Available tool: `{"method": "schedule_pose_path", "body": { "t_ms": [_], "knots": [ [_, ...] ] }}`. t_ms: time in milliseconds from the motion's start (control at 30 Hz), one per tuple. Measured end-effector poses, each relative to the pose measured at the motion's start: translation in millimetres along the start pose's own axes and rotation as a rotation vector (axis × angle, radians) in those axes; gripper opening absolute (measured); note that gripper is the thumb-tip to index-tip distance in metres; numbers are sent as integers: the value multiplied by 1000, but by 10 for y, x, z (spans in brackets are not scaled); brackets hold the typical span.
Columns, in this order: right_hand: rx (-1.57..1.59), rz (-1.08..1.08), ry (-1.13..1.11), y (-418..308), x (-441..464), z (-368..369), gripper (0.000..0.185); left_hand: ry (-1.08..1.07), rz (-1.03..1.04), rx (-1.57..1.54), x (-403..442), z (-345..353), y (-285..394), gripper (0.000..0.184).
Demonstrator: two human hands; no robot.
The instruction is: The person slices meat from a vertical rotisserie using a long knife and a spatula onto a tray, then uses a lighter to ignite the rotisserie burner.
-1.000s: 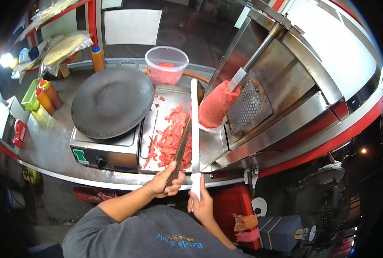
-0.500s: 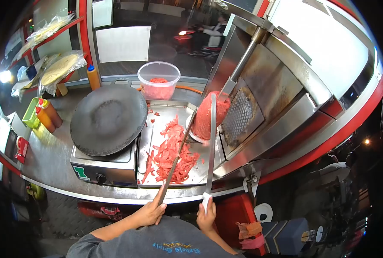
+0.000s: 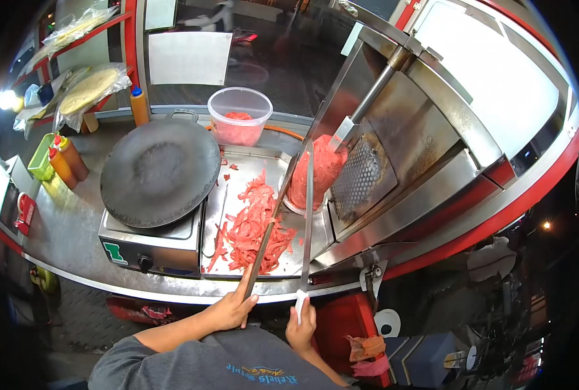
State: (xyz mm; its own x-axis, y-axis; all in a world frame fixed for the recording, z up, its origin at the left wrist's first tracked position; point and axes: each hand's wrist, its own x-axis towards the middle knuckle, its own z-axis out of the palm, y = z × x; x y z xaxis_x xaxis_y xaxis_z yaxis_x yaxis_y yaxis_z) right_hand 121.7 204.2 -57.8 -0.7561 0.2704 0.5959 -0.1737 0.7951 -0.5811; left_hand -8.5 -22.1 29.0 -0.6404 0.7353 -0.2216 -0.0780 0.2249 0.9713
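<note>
Closed round the end of a long dark bar (image 3: pixel 263 250) is my left hand (image 3: pixel 232 308); the bar slants up over the tray toward the meat. My right hand (image 3: pixel 301 327) grips the white handle of a long knife (image 3: pixel 309 221), whose blade reaches up across the front of the red meat cone (image 3: pixel 318 170). That cone is on a tilted metal spit (image 3: pixel 377 88) beside the grill. Sliced red meat (image 3: pixel 258 227) lies heaped in the metal tray (image 3: pixel 234 159) below both tools.
A round black griddle (image 3: pixel 159 172) sits on a burner to the left. Behind the tray stands a clear tub (image 3: pixel 240 117) with red meat. Sauce bottles (image 3: pixel 68 159) are at the far left, wrapped flatbreads (image 3: pixel 91 91) on shelves above. A perforated grill plate (image 3: pixel 362 175) stands right of the cone.
The knife and bar, upright and close together a second ago, now lean against or before the meat cone, spread apart at the handles. The view has shifted; a passing vehicle outside has moved left.
</note>
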Motion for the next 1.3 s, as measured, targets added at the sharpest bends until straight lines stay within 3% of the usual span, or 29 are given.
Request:
{"method": "schedule_pose_path", "body": {
  "t_ms": [167,400,533,633,700,800,867,1000,1033,1067,1133,1300],
  "knots": [
    [-10,83,-46,-212,805,151,59,-10,-9,-16,1,19,95,82],
    [-109,48,-86,1,-320,-183,63,-6,36,-87,171,-20,85,82],
    [-117,71,-132,-214,500,-57,60,-18,80,-162,237,15,59,80],
    [-87,126,-174,-457,918,-59,62,-50,124,-319,356,27,126,74],
    [-107,237,-247,-622,718,-281,65,-105,143,-566,440,19,99,71],
    [-4,189,-288,-631,232,-603,65,-131,22,-892,423,-28,113,50],
    [86,314,-335,-683,78,-708,65,-224,-37,-1001,382,-103,47,68],
    [291,437,-292,-576,125,-556,62,-267,-43,-906,161,-169,-18,72],
    [305,392,-246,-549,224,-467,62,-265,-11,-891,85,-159,-159,46],
    [289,305,-169,-510,344,-335,61,-262,21,-876,9,-148,-299,46],
    [230,212,-60,-443,539,-115,60,-227,8,-655,-175,-142,-285,71],
    [133,169,13,3,166,12,60,-137,53,-359,-404,-116,-296,81]
  ]
}}
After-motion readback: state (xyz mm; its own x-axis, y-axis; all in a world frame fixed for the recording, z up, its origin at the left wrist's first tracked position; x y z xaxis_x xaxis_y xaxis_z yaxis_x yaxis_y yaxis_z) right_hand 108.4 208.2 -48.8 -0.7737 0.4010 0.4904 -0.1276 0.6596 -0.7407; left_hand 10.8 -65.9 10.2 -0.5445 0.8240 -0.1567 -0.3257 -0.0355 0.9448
